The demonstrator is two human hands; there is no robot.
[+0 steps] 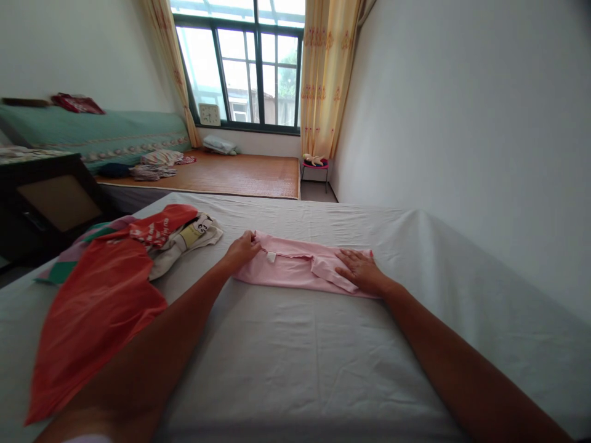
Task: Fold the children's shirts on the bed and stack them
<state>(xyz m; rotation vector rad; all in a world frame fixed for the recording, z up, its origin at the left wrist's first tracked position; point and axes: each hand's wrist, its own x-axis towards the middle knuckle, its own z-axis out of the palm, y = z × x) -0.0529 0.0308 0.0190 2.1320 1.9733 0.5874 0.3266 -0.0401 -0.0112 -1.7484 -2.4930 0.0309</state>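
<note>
A pink garment [295, 269] lies folded into a long strip on the white sheet of the bed [295, 357] in front of me. My left hand [242, 248] pinches the garment's left end, near a small white label. Flat on the garment's right part rests my right hand [362, 272], fingers spread and pressing the fabric down. Both forearms reach in from the bottom of the view.
A pile of clothes lies at the left: a red-orange garment [96, 307], a beige one [187, 241] and a striped one. Beyond the bed are a mat-covered bed [231, 174], a small red stool [315, 165], a window with yellow curtains, and a white wall at the right.
</note>
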